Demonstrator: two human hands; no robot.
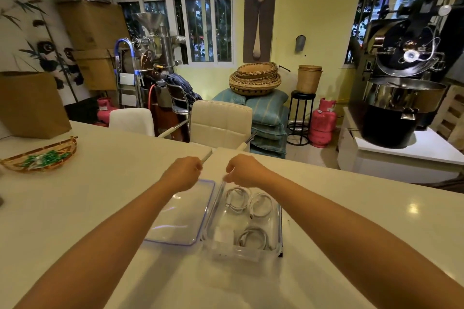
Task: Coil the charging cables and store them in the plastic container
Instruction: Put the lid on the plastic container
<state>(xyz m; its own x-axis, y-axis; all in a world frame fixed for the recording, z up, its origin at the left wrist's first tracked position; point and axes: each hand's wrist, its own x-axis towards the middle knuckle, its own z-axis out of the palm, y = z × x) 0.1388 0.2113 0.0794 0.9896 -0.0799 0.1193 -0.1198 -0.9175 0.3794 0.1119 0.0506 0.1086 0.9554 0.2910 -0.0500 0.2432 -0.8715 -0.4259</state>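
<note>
A clear plastic container (233, 253) stands on the white table straight ahead. Inside lie three coiled white charging cables: two at the far end (237, 199) (261, 204) and one at the near end (253, 237). Its clear lid (180, 216), rimmed in blue, lies flat on the table against the container's left side. My left hand (183, 173) is curled over the lid's far corner. My right hand (243, 170) pinches the container's rim at its far left corner.
A woven basket of green-wrapped sweets (40, 155) sits at the left, with a cardboard box (32, 105) behind it. Two white chairs (221, 123) (131, 121) stand at the table's far edge (150, 138).
</note>
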